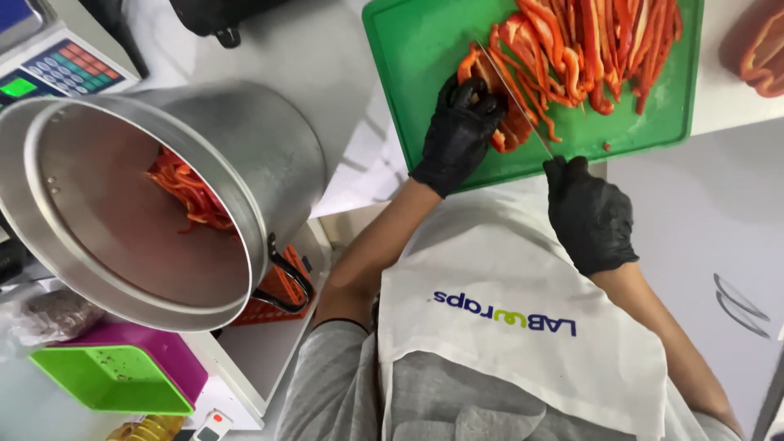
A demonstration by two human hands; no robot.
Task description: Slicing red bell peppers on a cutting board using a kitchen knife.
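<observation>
A: Which step is in hand here?

B: It is slicing, I think. The left hand, in a black glove, is closed down on a piece of red pepper and presses it on the green cutting board. The right hand, also gloved, is closed around the handle of the knife. The blade lies across the pepper, just beside the left fingers.

A: Where are the slices that are finished?

B: 1 heap of red pepper strips lies on the far side of the board, touching the blade. More strips lie inside the big metal pot, which stands tilted to the left of the board, well apart from it.

A: What does the next move need, in your judgement?

B: Probably the blade must come down close to the fingertips, so they should stay curled back and hold the piece flat. The piece looks small already, so the grip has little room.

A: Anything else near?

B: A kitchen scale behind the pot, and a green tray below it.
</observation>
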